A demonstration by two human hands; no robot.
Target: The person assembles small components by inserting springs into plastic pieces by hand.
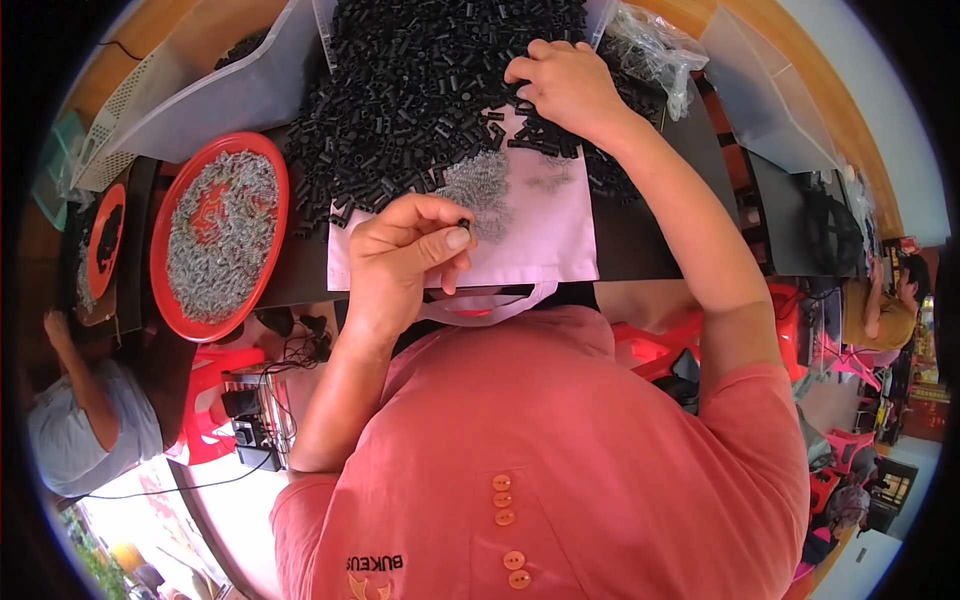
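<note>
Coral-red cloth of the worker's shirt (560, 420) bulges closest, with 5 orange buttons (505, 518) down the front.

Just beyond it, the left grip (392, 250) pinches a small black part (464, 225) between thumb and fingers, held up over the near part of a pale pink cloth (560, 240). Only its dark, rounded end shows past the thumb; the fingers hide the rest. Up at the heap's right side, the right grip (575, 90) is curled down among the black pieces, and I can't tell whether it has hold of any.

That heap (430, 100) is a spread of short, black, tube-like parts, matt with small glints, spilling over the cloth and the dark counter (650, 240). Fine grey wiry bits (478, 190) lie on the cloth between the hands. To the left stands a red tray (162, 240) filled with silvery metal pieces (235, 265), and behind it a translucent bin (240, 95). Crumpled clear plastic (660, 50) lies at the right.

As for writing, dark printed letters (375, 563) run upside down across the shirt, above a yellowish motif (368, 587).
</note>
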